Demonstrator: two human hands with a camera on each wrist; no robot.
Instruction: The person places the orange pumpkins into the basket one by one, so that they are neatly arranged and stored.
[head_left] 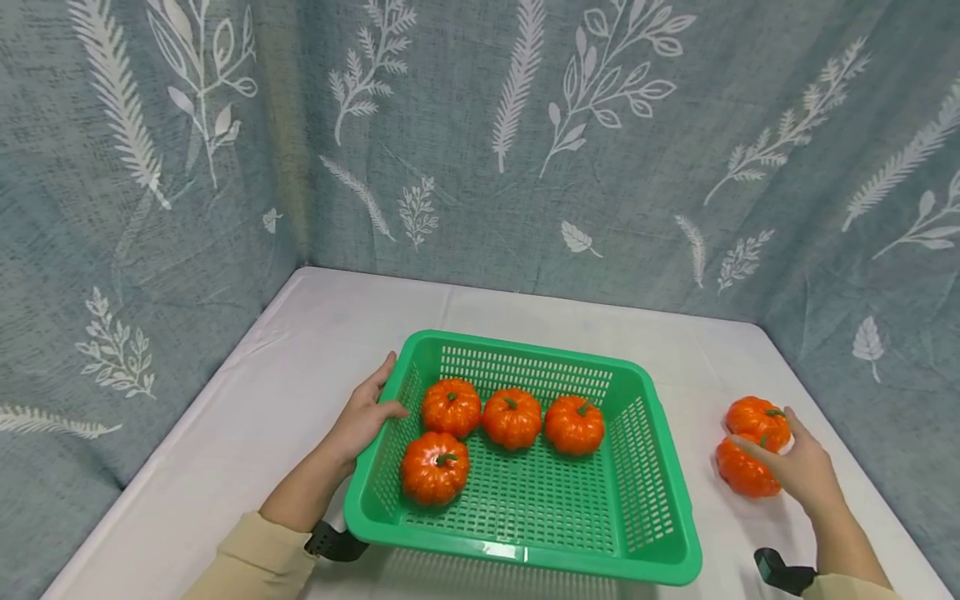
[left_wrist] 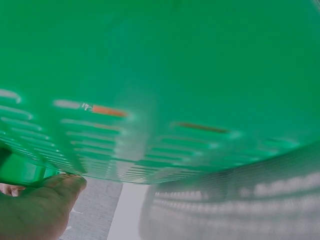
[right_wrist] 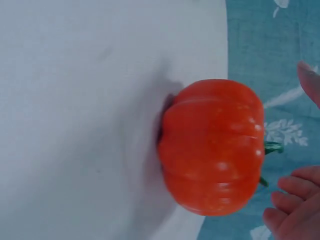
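Observation:
My left hand (head_left: 363,421) grips the left rim of a green plastic basket (head_left: 670,450), its thumb over the edge. Inside are several small orange pumpkins: three in a row, the middle one (head_left: 512,421) among them, and one pumpkin (head_left: 433,473) nearer the front left. The left wrist view is filled by the basket's slotted wall. To the right, two more pumpkins sit close together, a rear pumpkin (head_left: 752,417) and a front pumpkin (head_left: 741,471). Beside them my right hand (head_left: 810,467) is spread, thumb apart from the fingers. In the right wrist view an orange pumpkin (right_wrist: 215,147) shows before the fingers (right_wrist: 297,192).
A white cloth covers the table (head_left: 360,304). Blue-grey curtains (head_left: 465,208) with white leaf prints hang behind the table and along both sides. The basket casts a shadow on the cloth along its front side.

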